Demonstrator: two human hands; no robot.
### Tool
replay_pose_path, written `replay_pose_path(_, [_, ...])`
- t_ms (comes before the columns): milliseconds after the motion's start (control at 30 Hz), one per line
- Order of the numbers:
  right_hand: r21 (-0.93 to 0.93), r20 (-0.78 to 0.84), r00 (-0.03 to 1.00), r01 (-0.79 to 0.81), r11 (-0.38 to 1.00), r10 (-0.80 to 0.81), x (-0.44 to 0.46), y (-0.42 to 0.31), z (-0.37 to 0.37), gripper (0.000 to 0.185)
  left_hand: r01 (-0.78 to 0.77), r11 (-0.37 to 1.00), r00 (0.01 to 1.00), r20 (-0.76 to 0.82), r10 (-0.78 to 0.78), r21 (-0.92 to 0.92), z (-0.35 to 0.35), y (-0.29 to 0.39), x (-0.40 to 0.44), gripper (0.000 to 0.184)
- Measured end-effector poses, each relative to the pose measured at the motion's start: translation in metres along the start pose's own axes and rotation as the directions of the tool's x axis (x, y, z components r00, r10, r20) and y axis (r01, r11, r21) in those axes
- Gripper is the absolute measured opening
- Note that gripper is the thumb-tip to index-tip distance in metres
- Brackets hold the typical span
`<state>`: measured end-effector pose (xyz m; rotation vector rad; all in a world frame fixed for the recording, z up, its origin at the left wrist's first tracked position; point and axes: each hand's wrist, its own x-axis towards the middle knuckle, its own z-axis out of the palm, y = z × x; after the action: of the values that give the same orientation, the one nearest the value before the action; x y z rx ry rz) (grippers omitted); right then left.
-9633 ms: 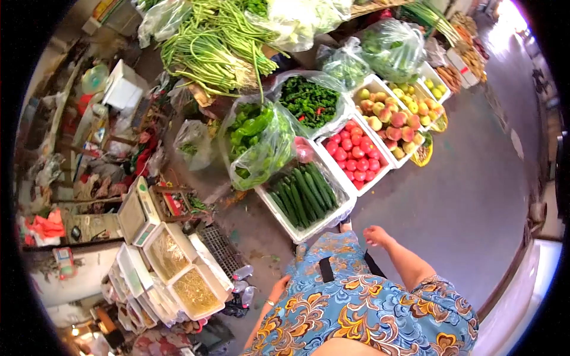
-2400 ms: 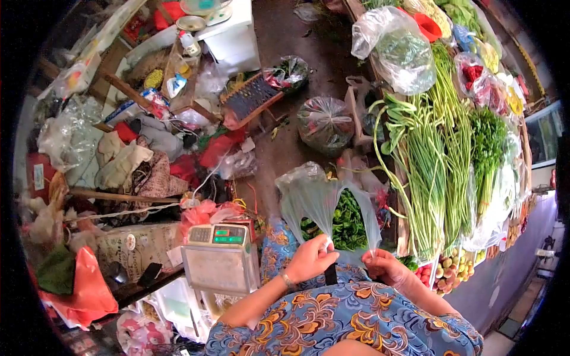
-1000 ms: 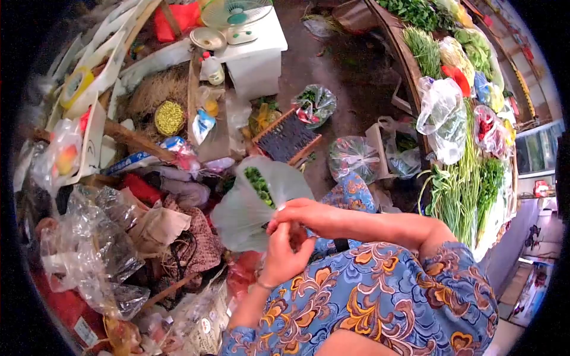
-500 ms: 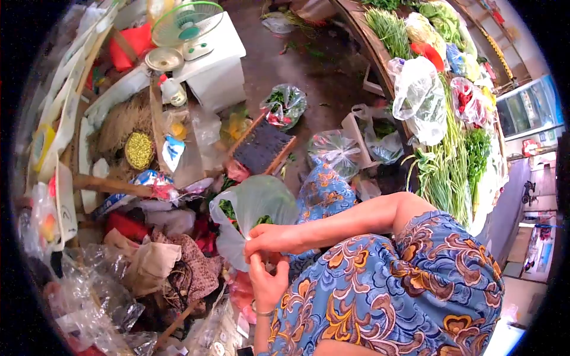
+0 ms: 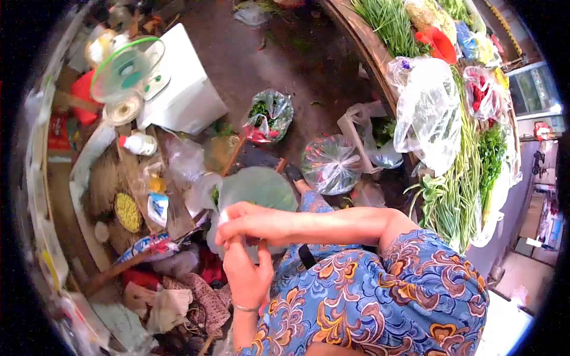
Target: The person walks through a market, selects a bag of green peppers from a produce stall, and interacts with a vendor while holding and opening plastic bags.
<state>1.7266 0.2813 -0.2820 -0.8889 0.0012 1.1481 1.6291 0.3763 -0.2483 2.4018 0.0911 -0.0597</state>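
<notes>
A translucent plastic bag point(image 5: 261, 185) with something green inside hangs in front of my blue patterned dress point(image 5: 356, 285). My right hand point(image 5: 252, 222) is closed on the gathered white neck of the bag. Just below it, my left hand point(image 5: 246, 273), with a bangle at the wrist, meets the right fingers. Its thumb and fingers are bent towards the bag's neck, and its fingertips are partly hidden behind the right hand. Behind the bag, a dark board with wooden edges point(image 5: 261, 158) is partly covered.
Bagged greens point(image 5: 268, 117) and another tied bag point(image 5: 331, 164) stand on the dark floor. A vegetable counter point(image 5: 374, 56) runs along the right, with long beans point(image 5: 454, 196) and an orange-red funnel point(image 5: 439, 44). Left are a white box point(image 5: 184, 83), fan point(image 5: 127, 70), bottle point(image 5: 139, 143) and crumpled cloths point(image 5: 205, 302).
The view has swung, shifting the surroundings. Both hands have risen slightly and moved left in view, still together at the bag's neck. More of the tied bag on the floor shows.
</notes>
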Motion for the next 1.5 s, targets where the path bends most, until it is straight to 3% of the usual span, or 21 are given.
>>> replay_pose_path(133, [0.114, -0.119, 0.984, 0.145, 0.983, -0.131, 0.005, -0.058, -0.081, 0.019, -0.211, 0.968, 0.970, 0.147, 0.191, 0.133, 0.031, 0.019, 0.080, 0.060])
replay_pose_path(267, [0.034, -0.323, 0.916, 0.261, 0.965, -0.236, 0.003, -0.096, -0.174, 0.018, -0.281, 0.959, 0.905, 0.327, 0.274, -0.025, 0.065, 0.020, 0.123, 0.059])
replay_pose_path(367, [-0.124, -0.552, 0.786, 0.254, 0.959, -0.279, 0.004, -0.117, -0.244, 0.026, 0.007, 1.000, 0.834, 0.552, -0.020, 0.026, 0.081, -0.005, 0.125, 0.056])
replay_pose_path(433, [-0.276, -0.682, 0.645, 0.207, 0.938, -0.343, 0.011, -0.116, -0.318, 0.021, -0.018, 0.999, 0.859, 0.512, -0.004, 0.037, 0.090, -0.030, 0.118, 0.055])
replay_pose_path(500, [-0.324, -0.748, 0.493, 0.312, 0.893, -0.444, 0.018, -0.123, -0.379, 0.016, -0.035, 0.998, 0.878, 0.479, 0.003, 0.059, 0.094, -0.048, 0.103, 0.054])
replay_pose_path(533, [-0.376, -0.756, 0.436, 0.320, 0.869, -0.488, 0.022, -0.125, -0.408, 0.014, 0.050, 0.989, 0.846, 0.521, -0.115, 0.136, 0.094, -0.056, 0.096, 0.053])
replay_pose_path(600, [-0.429, -0.785, 0.363, 0.265, 0.863, -0.502, 0.031, -0.116, -0.466, 0.014, 0.136, 0.965, 0.799, 0.550, -0.241, 0.225, 0.094, -0.067, 0.087, 0.052])
replay_pose_path(700, [-0.507, -0.844, 0.123, 0.137, 0.851, -0.523, 0.042, -0.104, -0.548, 0.012, 0.352, 0.899, 0.674, 0.596, -0.436, 0.260, 0.095, -0.089, 0.064, 0.048])
replay_pose_path(733, [-0.540, -0.836, 0.121, -0.007, 0.842, -0.535, 0.037, -0.109, -0.567, 0.016, 0.532, 0.816, 0.596, 0.585, -0.551, 0.227, 0.101, -0.108, 0.044, 0.048])
replay_pose_path(767, [-0.432, -0.902, -0.002, 0.007, 0.902, -0.432, 0.041, -0.101, -0.600, 0.019, 0.691, 0.698, 0.496, 0.579, -0.647, 0.188, 0.106, -0.125, 0.022, 0.048])
replay_pose_path(800, [-0.283, -0.959, -0.014, 0.049, 0.958, -0.283, 0.039, -0.103, -0.609, 0.022, 0.603, 0.771, 0.563, 0.574, -0.594, 0.205, 0.110, -0.140, 0.000, 0.050])
replay_pose_path(933, [-0.164, -0.986, -0.019, 0.128, 0.978, -0.163, 0.029, -0.034, -0.750, 0.029, 0.714, 0.682, 0.506, 0.557, -0.659, 0.159, 0.098, -0.091, 0.045, 0.047])
replay_pose_path(1000, [-0.198, -0.956, 0.216, 0.021, 0.980, -0.198, 0.017, 0.003, -0.805, 0.034, 0.720, 0.665, 0.468, 0.569, -0.677, 0.199, 0.102, -0.109, 0.029, 0.046])
replay_pose_path(1033, [-0.159, -0.963, 0.215, 0.027, 0.987, -0.161, 0.019, -0.002, -0.800, 0.037, 0.713, 0.664, 0.444, 0.588, -0.676, 0.224, 0.104, -0.117, 0.019, 0.044])
replay_pose_path(1133, [-0.014, -1.000, 0.000, 0.248, 0.969, -0.015, 0.037, -0.036, -0.746, 0.047, 0.747, 0.638, 0.466, 0.538, -0.703, 0.186, 0.102, -0.085, 0.056, 0.041])
replay_pose_path(1233, [-0.020, -0.998, -0.058, 0.265, 0.964, -0.005, 0.034, -0.036, -0.739, 0.055, 0.711, 0.671, 0.469, 0.569, -0.675, 0.210, 0.108, -0.074, 0.086, 0.040])
replay_pose_path(1267, [-0.268, -0.953, -0.136, -0.022, 0.963, -0.269, 0.028, -0.028, -0.742, 0.057, 0.720, 0.665, 0.458, 0.586, -0.668, 0.196, 0.109, -0.074, 0.089, 0.040])
replay_pose_path(1300, [-0.467, -0.840, -0.132, -0.316, 0.826, -0.526, 0.022, -0.017, -0.746, 0.060, 0.723, 0.662, 0.452, 0.589, -0.670, 0.198, 0.111, -0.075, 0.092, 0.040])
replay_pose_path(1367, [-0.413, -0.721, -0.146, -0.695, 0.589, -0.677, 0.059, 0.002, -0.710, 0.062, 0.706, 0.699, 0.527, 0.574, -0.627, 0.115, 0.119, -0.078, 0.096, 0.041])
replay_pose_path(1433, [-0.541, -0.762, 0.175, -0.702, 0.464, -0.624, 0.105, 0.017, -0.664, 0.066, 0.777, 0.622, 0.453, 0.601, -0.659, 0.096, 0.131, -0.087, 0.085, 0.040])
replay_pose_path(1500, [-0.645, -0.764, 0.467, -0.518, 0.562, -0.446, 0.150, 0.032, -0.632, 0.074, 0.839, 0.538, 0.379, 0.625, -0.683, 0.080, 0.137, -0.094, 0.072, 0.040])
